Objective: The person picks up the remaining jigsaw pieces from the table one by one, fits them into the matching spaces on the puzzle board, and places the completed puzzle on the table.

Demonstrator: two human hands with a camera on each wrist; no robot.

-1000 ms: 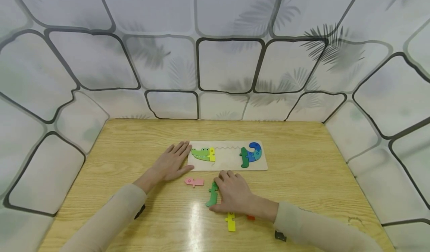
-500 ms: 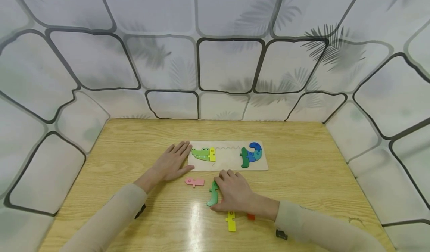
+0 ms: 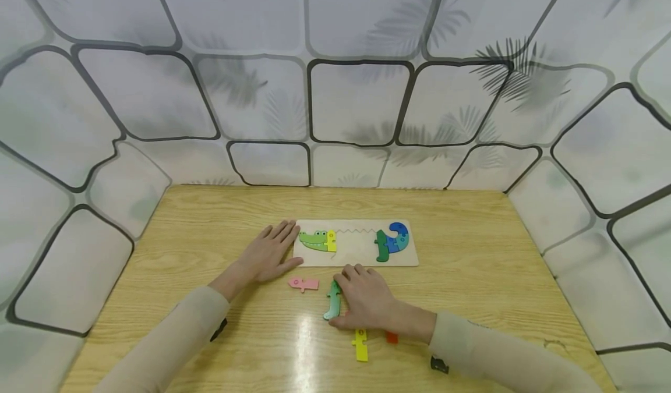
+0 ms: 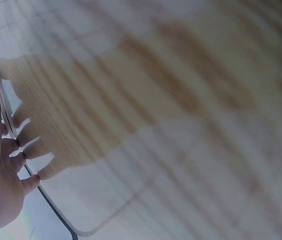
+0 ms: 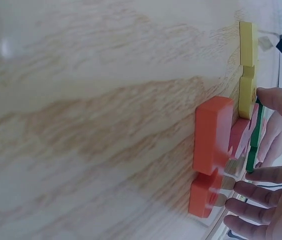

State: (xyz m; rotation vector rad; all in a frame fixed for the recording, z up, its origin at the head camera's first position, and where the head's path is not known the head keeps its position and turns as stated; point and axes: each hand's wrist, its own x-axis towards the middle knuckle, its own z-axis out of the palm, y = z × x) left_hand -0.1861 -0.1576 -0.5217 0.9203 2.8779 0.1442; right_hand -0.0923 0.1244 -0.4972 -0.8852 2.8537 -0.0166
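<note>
A pale wooden puzzle board with a crocodile picture lies on the table. At its left end are a light green head piece and a yellow piece; dark green and blue pieces fill the right end. My left hand rests flat at the board's left edge, fingers straight. Below the board, my right hand pinches a green leg-shaped puzzle piece by its two ends, thumb and index finger. The right wrist view shows that green piece edge-on, the other fingers spread.
A pink piece lies just below the board. Nearer the front are a yellow piece and a red piece, partly behind my right wrist. Another reddish-pink piece lies under my right hand. Patterned cloth walls enclose the table.
The green piece has tilted slightly in my right hand, its face now catching more light. My right hand has shifted very little, and my left hand stays in place.
</note>
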